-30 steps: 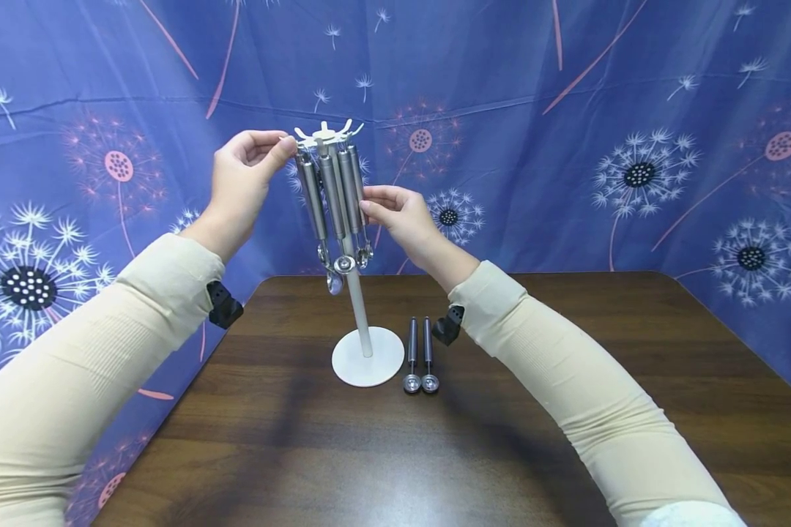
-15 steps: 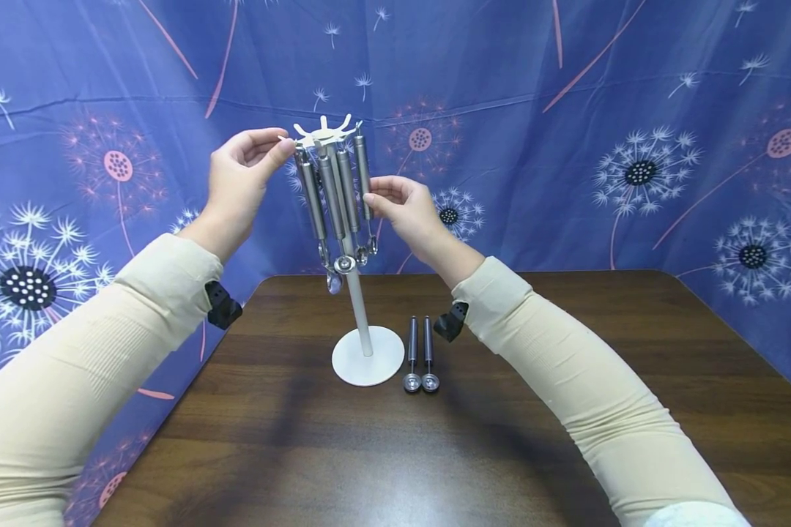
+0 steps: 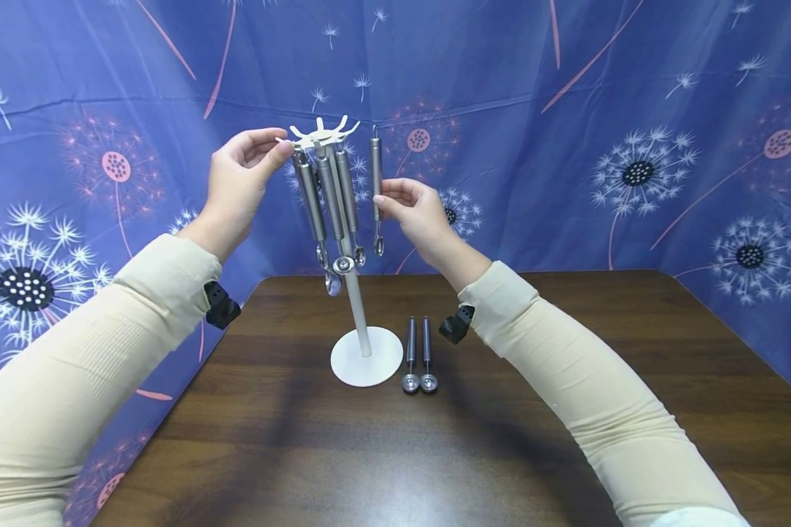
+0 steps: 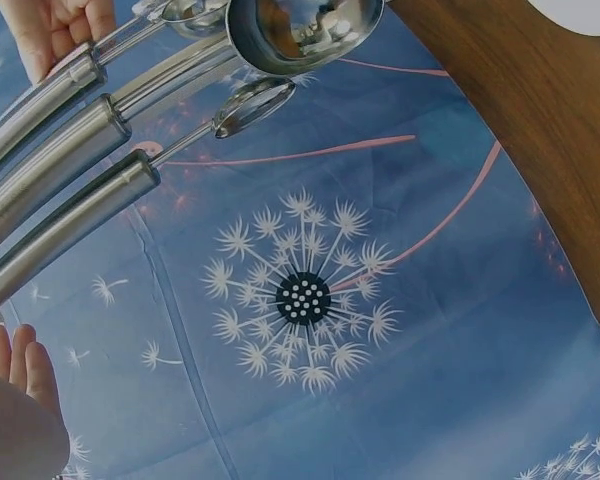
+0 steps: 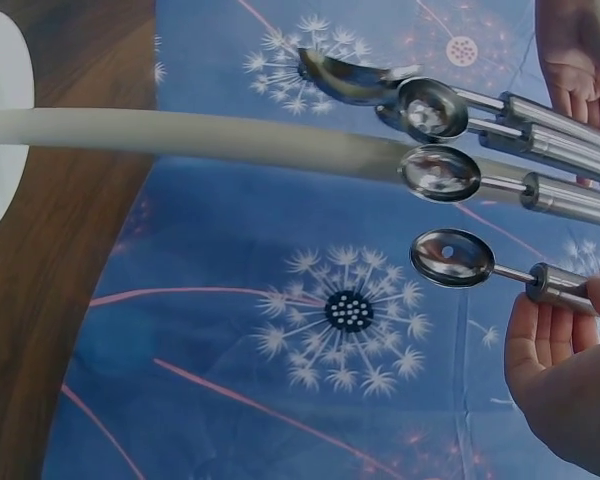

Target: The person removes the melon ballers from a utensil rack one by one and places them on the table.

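Note:
My right hand pinches the steel handle of a melon baller between thumb and fingers. It is upright, bowl down, just right of a white utensil stand and apart from it. In the right wrist view, that melon baller's small oval bowl has a hole in it. My left hand pinches a hook tip at the left of the stand's top with thumb and forefinger. Several steel scoops hang from the hooks, handles up; one has a larger bowl in the left wrist view.
Two more melon ballers lie side by side on the brown wooden table, right of the stand's round white base. Behind the table hangs a blue curtain with a dandelion print.
My right hand has drawn the melon baller off the stand's right side and moved it rightward, clear of the hooks. The left hand has stayed at the stand's top.

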Tool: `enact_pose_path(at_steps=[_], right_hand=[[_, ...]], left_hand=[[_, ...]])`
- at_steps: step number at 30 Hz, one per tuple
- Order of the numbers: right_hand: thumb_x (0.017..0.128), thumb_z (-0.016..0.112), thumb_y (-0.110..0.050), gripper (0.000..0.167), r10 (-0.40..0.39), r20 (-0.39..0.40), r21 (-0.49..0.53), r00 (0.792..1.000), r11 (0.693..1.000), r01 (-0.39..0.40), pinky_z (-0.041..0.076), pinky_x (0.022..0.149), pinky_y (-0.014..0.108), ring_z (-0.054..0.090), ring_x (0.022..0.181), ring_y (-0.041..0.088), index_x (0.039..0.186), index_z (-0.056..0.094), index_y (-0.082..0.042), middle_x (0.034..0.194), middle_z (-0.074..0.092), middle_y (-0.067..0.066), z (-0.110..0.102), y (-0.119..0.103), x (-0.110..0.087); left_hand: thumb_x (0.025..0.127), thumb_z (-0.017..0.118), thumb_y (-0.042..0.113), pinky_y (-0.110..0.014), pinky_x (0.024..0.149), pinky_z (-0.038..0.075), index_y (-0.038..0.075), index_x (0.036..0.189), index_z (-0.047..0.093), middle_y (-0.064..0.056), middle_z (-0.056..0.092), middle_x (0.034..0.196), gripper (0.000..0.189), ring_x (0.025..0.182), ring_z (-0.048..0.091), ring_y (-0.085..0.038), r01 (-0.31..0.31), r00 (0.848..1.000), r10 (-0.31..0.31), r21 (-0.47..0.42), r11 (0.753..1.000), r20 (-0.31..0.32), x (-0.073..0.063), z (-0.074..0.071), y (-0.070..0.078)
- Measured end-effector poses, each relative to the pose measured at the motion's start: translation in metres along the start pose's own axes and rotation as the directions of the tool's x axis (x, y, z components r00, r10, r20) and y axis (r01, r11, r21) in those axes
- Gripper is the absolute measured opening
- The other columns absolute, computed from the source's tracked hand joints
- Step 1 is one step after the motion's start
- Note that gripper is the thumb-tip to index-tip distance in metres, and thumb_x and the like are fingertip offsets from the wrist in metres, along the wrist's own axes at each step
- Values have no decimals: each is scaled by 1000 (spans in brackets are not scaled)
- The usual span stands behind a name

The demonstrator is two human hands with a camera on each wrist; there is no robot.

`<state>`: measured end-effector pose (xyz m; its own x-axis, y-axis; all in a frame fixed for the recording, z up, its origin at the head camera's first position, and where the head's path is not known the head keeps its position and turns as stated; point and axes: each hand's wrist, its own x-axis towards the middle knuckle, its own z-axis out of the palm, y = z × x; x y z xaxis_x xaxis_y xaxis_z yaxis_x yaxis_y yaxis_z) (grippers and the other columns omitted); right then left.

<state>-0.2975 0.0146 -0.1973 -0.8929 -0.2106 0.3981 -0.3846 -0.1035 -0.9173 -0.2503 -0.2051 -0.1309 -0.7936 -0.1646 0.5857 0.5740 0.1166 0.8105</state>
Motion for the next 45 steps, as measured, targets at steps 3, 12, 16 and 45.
enact_pose_path(at_steps=[3,12,16,45], right_hand=[[94,63,-8,30,19,-1,-8,1000,1000,-19,54,91,28,61,87,9,121,60,3,102,63,5,-4,6,-1],[93,63,-6,29,28,-28,8,999,1000,-28,56,87,28,61,84,9,120,60,5,102,64,6,-13,17,-2],[93,63,-4,30,39,-39,22,998,999,-38,56,85,26,61,82,9,120,60,7,96,64,3,-18,21,-2],[94,62,-6,33,137,-58,9,989,991,-136,56,84,24,60,80,6,122,57,9,91,61,-2,-35,55,-10]], left_hand=[[84,76,18,-15,92,49,5,118,64,8,66,93,38,97,62,-5,19,1000,-19,29,999,12,0,-1,-1],[88,72,24,-19,105,44,7,137,51,-4,63,120,56,118,59,-11,61,995,-68,90,994,77,1,-6,1],[88,72,29,-24,110,40,10,141,48,-8,59,130,62,125,56,-14,67,992,-79,123,990,97,2,-5,2],[81,78,28,-12,92,48,6,127,59,5,67,104,54,100,64,-2,21,992,-29,68,997,123,3,1,1]])
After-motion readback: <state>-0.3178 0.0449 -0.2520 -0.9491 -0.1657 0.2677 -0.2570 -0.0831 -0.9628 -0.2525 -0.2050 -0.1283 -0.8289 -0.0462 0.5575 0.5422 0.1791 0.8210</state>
